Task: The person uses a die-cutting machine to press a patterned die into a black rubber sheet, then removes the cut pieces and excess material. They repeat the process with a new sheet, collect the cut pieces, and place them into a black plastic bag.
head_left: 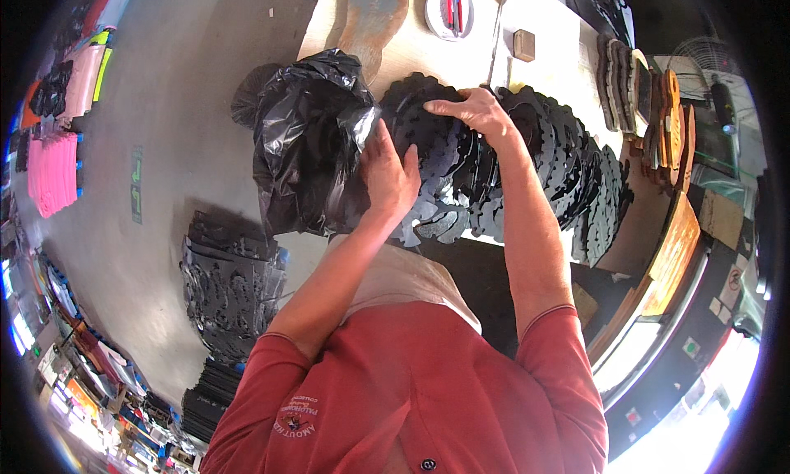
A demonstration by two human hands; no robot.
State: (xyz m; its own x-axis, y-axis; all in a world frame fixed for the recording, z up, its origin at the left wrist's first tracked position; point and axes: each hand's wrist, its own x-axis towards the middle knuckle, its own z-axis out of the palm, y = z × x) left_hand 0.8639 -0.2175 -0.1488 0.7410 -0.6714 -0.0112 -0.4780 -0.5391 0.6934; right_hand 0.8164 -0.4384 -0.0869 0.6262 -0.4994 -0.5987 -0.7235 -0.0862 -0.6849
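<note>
A long row of black, jagged-edged sole-shaped pieces (551,149) stands packed on edge across the table. At its left end a crinkled black plastic bag (300,145) bulges over the table's edge. My left hand (390,176) lies against the bag's right side, fingers stretched up and the thumb apart, beside the leftmost pieces. My right hand (479,114) grips the upper edges of a batch of pieces; its thumb reaches left across them. Its other fingers are partly hidden. What lies inside the bag is hidden.
On the pale table (551,21) are a worn sole-shaped board (374,17), a white tray with pens (450,13), a thin metal rod (499,38) and a small wooden block (523,45). Black sheets with cut-outs (234,289) stack at lower left. Wooden boards (671,256) stand right.
</note>
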